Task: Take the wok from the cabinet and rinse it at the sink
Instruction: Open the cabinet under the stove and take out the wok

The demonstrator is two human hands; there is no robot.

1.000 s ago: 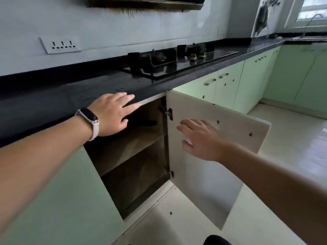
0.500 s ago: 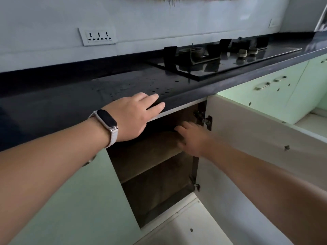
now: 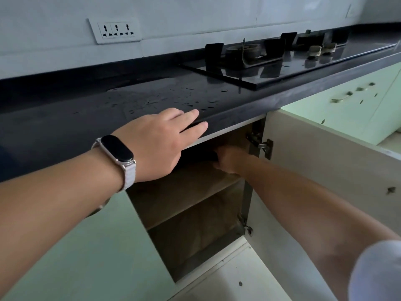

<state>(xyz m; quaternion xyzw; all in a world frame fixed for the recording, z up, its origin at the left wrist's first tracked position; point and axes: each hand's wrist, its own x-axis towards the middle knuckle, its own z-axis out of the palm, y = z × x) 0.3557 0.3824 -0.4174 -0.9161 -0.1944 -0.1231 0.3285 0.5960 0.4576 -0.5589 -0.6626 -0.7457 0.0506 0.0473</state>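
Observation:
The lower cabinet stands open, its door [image 3: 325, 161] swung out to the right. Inside, a wooden shelf [image 3: 184, 192] splits it into two levels. A black handle [image 3: 201, 154] pokes out in the dark upper level, just under the counter; the wok's body is hidden behind my left hand and the counter's edge. My right hand [image 3: 230, 159] is inside the upper level, fingers curled around that handle's end. My left hand [image 3: 160, 142], with a watch on its wrist, lies flat on the front edge of the dark countertop [image 3: 97, 114], fingers spread.
A black glass gas hob [image 3: 282, 61] sits on the counter to the right, and water drops dot the counter in front of it. A wall socket [image 3: 115, 30] is above. More pale green cabinet fronts [image 3: 351, 105] run to the right. No sink is in view.
My right hand has gone from in front of the door deep into the upper level and closed on the black handle. The view has dropped lower and closer. My left hand stays on the counter edge.

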